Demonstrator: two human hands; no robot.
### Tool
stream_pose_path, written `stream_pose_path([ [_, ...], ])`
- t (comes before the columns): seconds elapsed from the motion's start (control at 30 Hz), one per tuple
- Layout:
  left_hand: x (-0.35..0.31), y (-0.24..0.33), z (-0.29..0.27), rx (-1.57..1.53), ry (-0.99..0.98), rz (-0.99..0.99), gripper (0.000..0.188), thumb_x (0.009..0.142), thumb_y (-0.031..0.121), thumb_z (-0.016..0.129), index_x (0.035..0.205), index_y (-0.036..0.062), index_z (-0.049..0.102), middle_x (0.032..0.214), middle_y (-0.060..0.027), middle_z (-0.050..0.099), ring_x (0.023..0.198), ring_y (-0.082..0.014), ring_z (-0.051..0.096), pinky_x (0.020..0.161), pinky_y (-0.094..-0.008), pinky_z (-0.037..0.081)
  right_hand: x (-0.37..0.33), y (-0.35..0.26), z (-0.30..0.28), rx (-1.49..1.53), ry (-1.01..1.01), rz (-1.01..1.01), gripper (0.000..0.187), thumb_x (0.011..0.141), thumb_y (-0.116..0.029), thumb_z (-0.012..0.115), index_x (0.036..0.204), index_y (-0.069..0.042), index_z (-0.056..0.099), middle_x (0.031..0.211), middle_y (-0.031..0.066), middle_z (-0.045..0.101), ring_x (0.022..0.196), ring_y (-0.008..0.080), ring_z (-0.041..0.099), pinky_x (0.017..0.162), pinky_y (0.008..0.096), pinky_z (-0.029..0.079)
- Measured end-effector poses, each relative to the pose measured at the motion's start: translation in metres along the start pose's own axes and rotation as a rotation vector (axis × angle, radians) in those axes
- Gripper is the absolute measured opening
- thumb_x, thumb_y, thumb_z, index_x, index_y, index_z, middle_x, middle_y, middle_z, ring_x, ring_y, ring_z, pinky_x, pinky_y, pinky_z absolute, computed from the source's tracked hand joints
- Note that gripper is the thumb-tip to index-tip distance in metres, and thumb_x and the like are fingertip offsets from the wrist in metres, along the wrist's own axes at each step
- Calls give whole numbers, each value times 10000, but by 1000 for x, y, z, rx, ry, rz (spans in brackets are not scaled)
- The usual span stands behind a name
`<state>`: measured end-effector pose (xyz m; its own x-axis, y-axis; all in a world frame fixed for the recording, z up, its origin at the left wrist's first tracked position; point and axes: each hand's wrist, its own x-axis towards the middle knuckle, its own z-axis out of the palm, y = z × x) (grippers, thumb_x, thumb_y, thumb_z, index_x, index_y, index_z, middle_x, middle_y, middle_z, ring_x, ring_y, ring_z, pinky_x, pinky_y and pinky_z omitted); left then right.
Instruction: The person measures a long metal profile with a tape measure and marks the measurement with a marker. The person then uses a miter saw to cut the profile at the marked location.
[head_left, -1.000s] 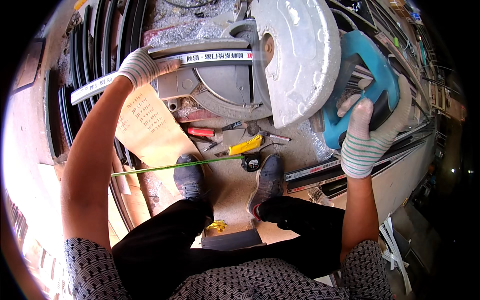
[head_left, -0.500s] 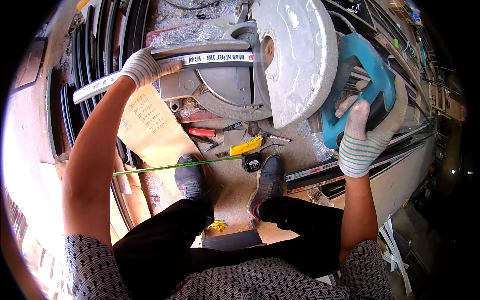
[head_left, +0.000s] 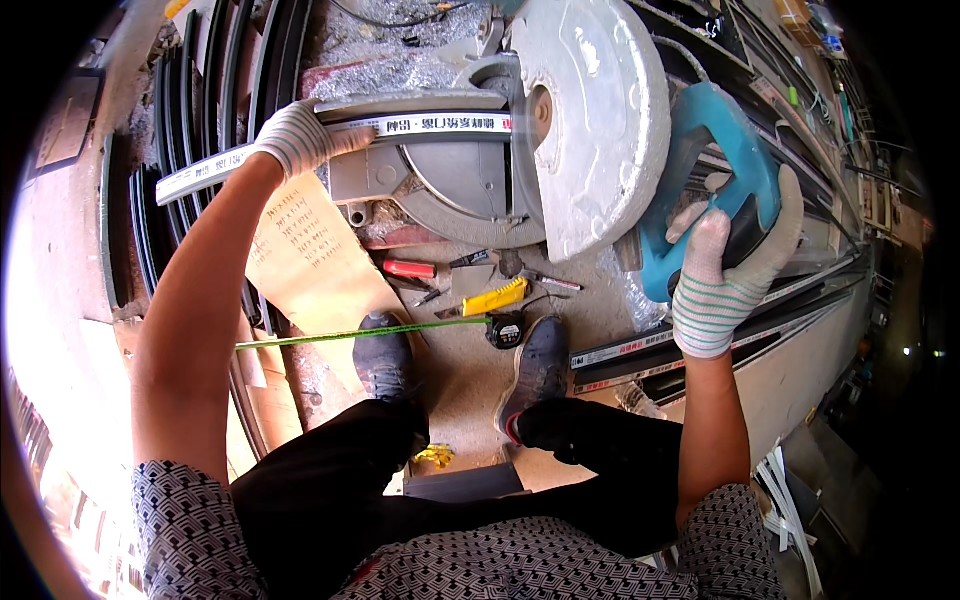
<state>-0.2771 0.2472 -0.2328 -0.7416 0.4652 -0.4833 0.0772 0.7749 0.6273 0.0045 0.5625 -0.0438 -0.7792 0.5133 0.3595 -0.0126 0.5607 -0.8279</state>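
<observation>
My left hand [head_left: 298, 140], in a white glove with green stripes, is closed round a long aluminium profile [head_left: 425, 125] with a printed film. The profile lies against the fence [head_left: 400, 101] of a miter saw, and its right end disappears behind the saw's pale round blade guard [head_left: 603, 130]. My right hand [head_left: 728, 270], gloved alike, grips the saw's teal handle [head_left: 668, 268], with fingers curled through the handle's opening. Below the profile shows the saw's grey round table [head_left: 460, 180]. Whether the blade touches the profile is hidden by the guard.
Between saw and shoes lie a yellow utility knife [head_left: 495, 297], a red-handled tool [head_left: 409, 269] and a tape measure [head_left: 506, 329] with its green blade drawn out leftward. Cardboard with handwriting [head_left: 315, 250] lies left. Dark profiles [head_left: 228, 80] are stacked left, more profiles [head_left: 625, 347] right.
The saw and both hands sit slightly differently in the picture, mostly from a small head shift. The saw handle appears a little further left and lower. Both grips stay as they were.
</observation>
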Motion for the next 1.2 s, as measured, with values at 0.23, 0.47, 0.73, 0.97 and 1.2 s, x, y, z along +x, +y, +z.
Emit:
stream_pose_path([
  [0.23,5,-5,-1,60,-8,9,745,746,459,936,1213,-54,665,1104,-132,766,1000,-184,703,922,-334,574,-3,2,-1,-13,0,-30,699,1024,-214,624,1580,-45,235,1068,122,601,723,163,595,721,336,535],
  [0.47,1,0,-2,86,-7,-8,810,715,515,932,1215,-61,657,1104,-146,765,1020,-205,714,939,-337,576,-8,7,-1,-36,3,-27,703,1022,-235,634,1572,-43,240,1015,120,606,721,167,597,729,336,538],
  [0.73,0,0,-2,87,-6,29,787,748,531,907,1221,-51,670,1101,-130,769,1004,-194,711,940,-329,574,-12,14,-2,47,-6,-48,735,997,-174,648,1591,-85,225,1176,130,581,738,149,617,695,315,560],
  [0.97,2,0,-3,180,-2,33,737,764,537,895,1209,-19,705,1100,-108,774,963,-179,703,916,-327,569,-14,16,0,39,-11,-64,719,997,-116,619,1594,-88,218,1193,130,577,751,154,619,711,324,563],
  [1.2,4,-5,-1,182,20,11,777,741,578,896,1193,-26,708,1065,-116,774,955,-181,708,895,-331,578,-16,17,-1,13,-13,-73,705,1008,-144,612,1586,-79,213,1186,139,575,750,165,616,726,336,565],
])
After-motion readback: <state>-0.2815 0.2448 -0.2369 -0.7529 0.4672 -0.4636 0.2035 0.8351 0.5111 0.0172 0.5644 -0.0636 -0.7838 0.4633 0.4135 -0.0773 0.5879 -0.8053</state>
